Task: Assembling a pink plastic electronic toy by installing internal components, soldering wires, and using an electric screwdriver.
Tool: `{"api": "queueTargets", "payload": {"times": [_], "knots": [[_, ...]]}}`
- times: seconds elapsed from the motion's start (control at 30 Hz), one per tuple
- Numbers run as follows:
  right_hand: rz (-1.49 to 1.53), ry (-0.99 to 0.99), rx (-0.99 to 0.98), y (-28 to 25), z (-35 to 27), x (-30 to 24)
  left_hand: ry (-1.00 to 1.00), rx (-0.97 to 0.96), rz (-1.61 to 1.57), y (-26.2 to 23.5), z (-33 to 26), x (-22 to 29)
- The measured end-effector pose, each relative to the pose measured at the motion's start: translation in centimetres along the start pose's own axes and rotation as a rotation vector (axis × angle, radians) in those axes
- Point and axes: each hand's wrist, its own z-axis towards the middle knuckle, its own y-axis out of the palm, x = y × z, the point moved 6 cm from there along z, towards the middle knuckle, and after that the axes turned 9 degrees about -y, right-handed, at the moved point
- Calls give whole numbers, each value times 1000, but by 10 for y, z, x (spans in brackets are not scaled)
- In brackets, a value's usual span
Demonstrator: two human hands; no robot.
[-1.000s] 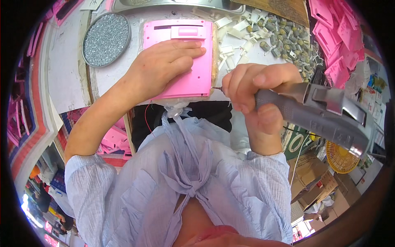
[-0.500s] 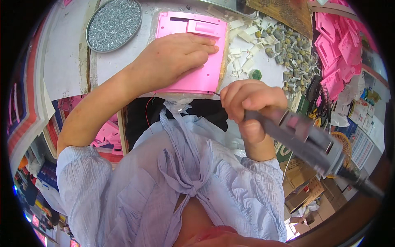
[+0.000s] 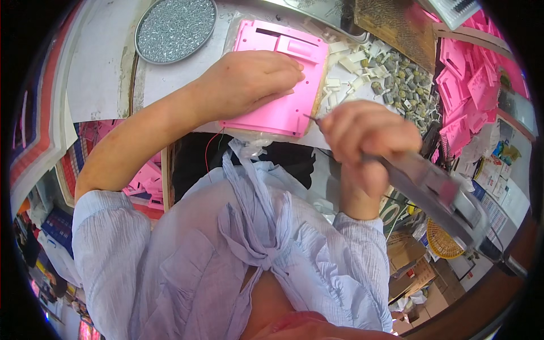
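Note:
A pink plastic panel (image 3: 292, 110) with a long slot and a raised block lies on a plastic-wrapped pad at the table's near edge. My left hand (image 3: 249, 76) rests across the panel, fingers together and curled against it, holding it down; the thumb is mostly hidden. To the right, my right hand (image 3: 368, 136) is wrapped round a dark electric screwdriver (image 3: 433, 190), somewhat blurred by motion. Its thin bit points left, with the tip over the panel's near right corner; I cannot tell whether it touches.
A round tray (image 3: 175, 28) of small silver screws stands at the far left. White plastic parts (image 3: 354, 62) and grey motor-like pieces (image 3: 405, 79) lie right of the panel. More pink parts (image 3: 470, 85) are heaped at the far right. A red wire (image 3: 208, 150) hangs at the near edge.
The screwdriver in my right hand has drawn back and up from the panel's near edge, its bit now showing above the corner. My left hand stays on the panel; the whole view has shifted slightly.

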Motion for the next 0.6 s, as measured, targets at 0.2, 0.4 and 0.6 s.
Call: {"api": "queueTargets", "payload": {"times": [0.2,0.4,0.6], "knots": [[-259,-8,-85,18,-11,27,8,-69,28,1,4,0],[-78,40,-57,-4,17,22,12,-38,52,-1,3,1],[-191,30,12,-20,12,44,9,-25,44,2,3,4]]}}
